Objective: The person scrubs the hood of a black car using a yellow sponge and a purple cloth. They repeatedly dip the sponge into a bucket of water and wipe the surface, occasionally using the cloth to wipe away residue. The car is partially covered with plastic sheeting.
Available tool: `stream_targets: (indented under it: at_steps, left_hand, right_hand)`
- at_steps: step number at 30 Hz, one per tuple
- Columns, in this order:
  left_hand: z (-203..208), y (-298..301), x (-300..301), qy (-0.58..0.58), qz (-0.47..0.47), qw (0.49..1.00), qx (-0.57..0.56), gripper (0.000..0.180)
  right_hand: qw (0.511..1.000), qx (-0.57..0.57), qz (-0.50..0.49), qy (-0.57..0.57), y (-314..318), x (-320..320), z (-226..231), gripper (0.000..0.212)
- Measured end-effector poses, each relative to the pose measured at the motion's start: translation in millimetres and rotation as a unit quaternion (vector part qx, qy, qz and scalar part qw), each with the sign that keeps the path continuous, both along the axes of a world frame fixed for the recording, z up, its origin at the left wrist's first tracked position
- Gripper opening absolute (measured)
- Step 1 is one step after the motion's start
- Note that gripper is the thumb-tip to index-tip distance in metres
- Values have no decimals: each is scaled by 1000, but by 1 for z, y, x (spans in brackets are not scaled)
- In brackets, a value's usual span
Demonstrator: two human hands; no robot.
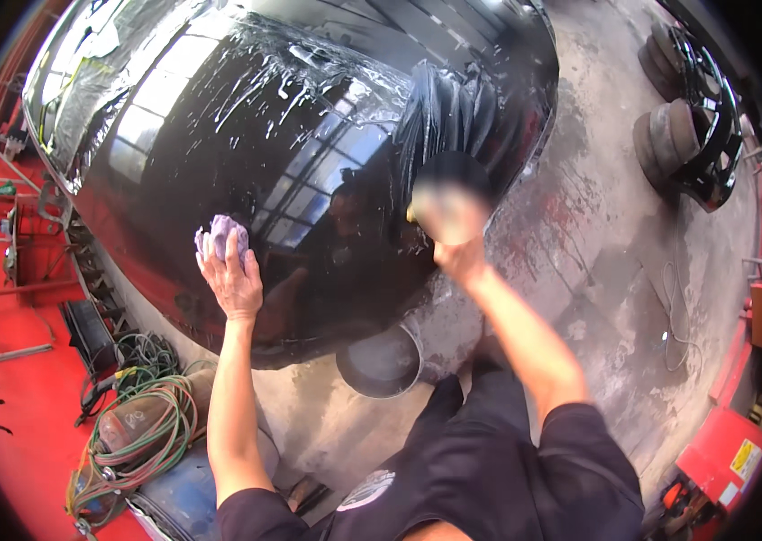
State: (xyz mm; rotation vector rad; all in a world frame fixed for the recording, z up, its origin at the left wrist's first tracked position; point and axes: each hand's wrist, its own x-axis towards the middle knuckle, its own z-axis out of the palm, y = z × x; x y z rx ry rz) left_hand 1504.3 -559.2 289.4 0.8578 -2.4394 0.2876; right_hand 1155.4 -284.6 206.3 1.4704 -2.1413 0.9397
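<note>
Head camera: a person's left hand [235, 290], fingers half-curled, holds a purple wad [230, 233] against a streaked black car panel [309, 293], seemingly mid-wipe; the right hand [456, 236] is blurred, its grip unclear. Another stroke would call for even pressure.

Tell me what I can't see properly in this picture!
All in the head view:
Right hand: too blurred to show what it holds.
Purple lump: partly hidden by the left hand.
Dark round container: partly covered by the shiny black panel.
The panel's far end: cut off by the top edge.
</note>
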Motion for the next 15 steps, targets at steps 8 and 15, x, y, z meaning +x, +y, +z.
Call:
stream_targets:
  at_steps: [8,15]
  left_hand:
    - [-12,0,-17,4,-9,1000,14,64]
    - [0,1,-1,-13,-13,1000,22,58]
  right_hand:
    - [990,-50,-130,12,-142,-171,69,51]
    - [998,-25,21,53,-41,-93,20,60]
